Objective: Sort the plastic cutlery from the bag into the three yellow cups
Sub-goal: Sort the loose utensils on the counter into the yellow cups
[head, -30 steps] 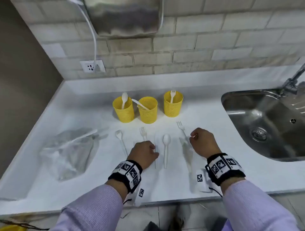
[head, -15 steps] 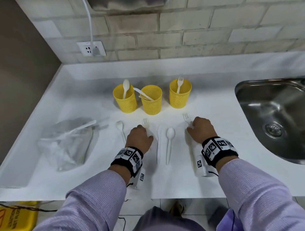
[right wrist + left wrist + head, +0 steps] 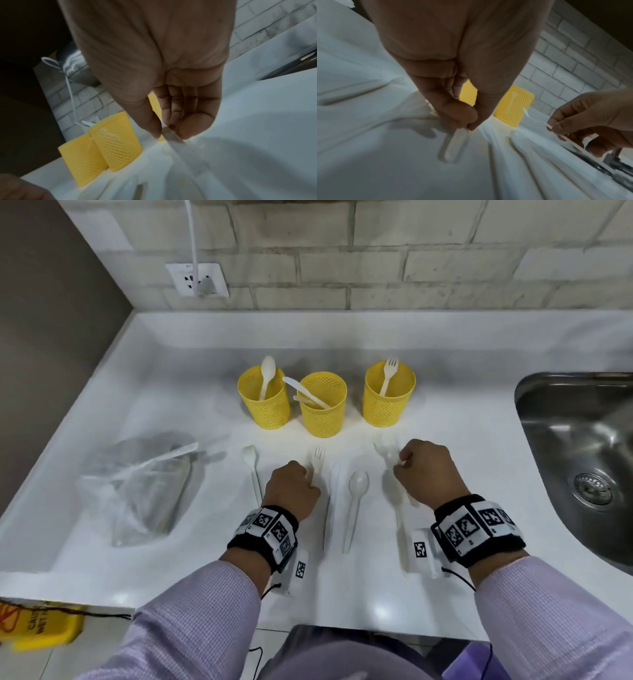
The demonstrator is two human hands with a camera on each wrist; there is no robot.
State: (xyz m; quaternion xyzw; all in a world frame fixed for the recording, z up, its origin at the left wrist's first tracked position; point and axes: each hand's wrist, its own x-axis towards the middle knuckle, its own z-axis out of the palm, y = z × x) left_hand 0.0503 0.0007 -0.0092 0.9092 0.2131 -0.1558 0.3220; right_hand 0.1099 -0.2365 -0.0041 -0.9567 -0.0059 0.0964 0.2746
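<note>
Both hands pinching white plastic forks on the white worktop [image 3: 445, 594].
I see my left hand [image 3: 291, 491] pinching one fork [image 3: 317, 460], my right hand [image 3: 428, 470] another fork [image 3: 387, 451], fingers curled; three yellow mesh cups [image 3: 322, 409] stand just beyond, steel sink [image 3: 534, 412] edge rightward, clear plastic bag [image 3: 144, 491] leftward.

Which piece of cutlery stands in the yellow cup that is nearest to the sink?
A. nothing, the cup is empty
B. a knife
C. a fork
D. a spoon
C: in the head view a white fork stands with its tines up in the right yellow cup, the one closest to the sink.
</note>
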